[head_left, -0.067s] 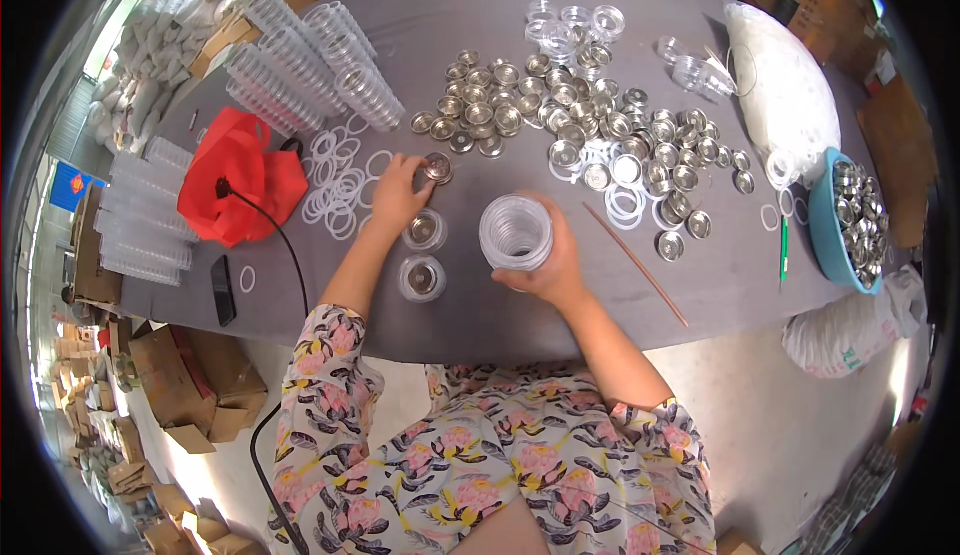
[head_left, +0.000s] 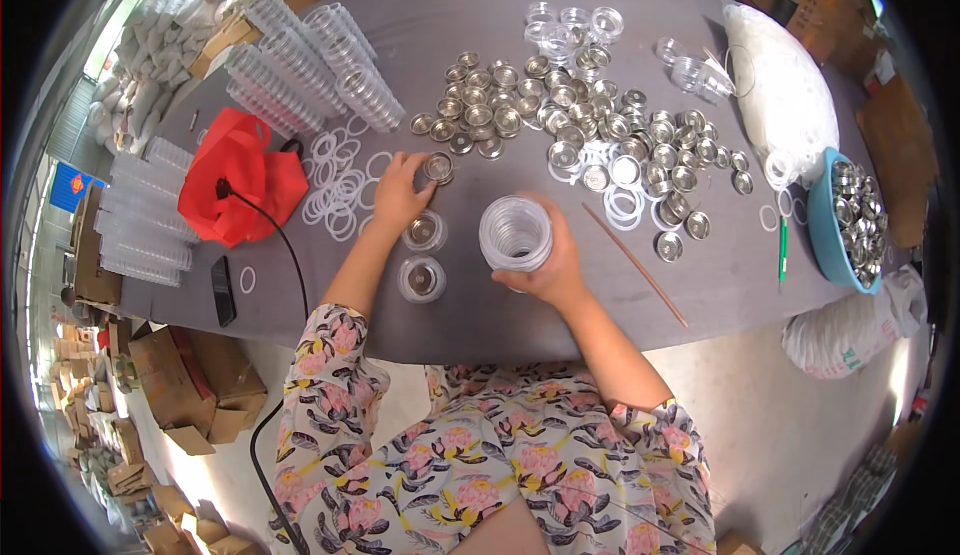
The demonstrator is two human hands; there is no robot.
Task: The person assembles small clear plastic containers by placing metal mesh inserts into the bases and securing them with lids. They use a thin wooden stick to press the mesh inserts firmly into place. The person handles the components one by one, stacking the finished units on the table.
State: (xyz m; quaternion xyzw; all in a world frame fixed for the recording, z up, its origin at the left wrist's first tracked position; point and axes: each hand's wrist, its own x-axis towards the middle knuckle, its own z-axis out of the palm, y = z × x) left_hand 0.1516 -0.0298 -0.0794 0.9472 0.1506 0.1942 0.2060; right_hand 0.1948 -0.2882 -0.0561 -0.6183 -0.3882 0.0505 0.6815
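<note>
Okay, two clear round plastic cases (head_left: 407, 281) already hold silver metal cups (head_left: 424, 278) — loads more lie loose on my grey bench (head_left: 465, 330). My right hand (head_left: 562, 260) grips a clear plastic stack (head_left: 516, 233); my left hand (head_left: 400, 195) touches a shallow silver cup (head_left: 438, 167) — can't tell if it's pinched.

Nested stack of clear round plastic containers (head_left: 515, 233), mouth up, closer to tabletop (head_left: 465, 320) near edge than far. Round silver metal cup (head_left: 438, 168), shallow, left of stack, farther from near edge.
</note>
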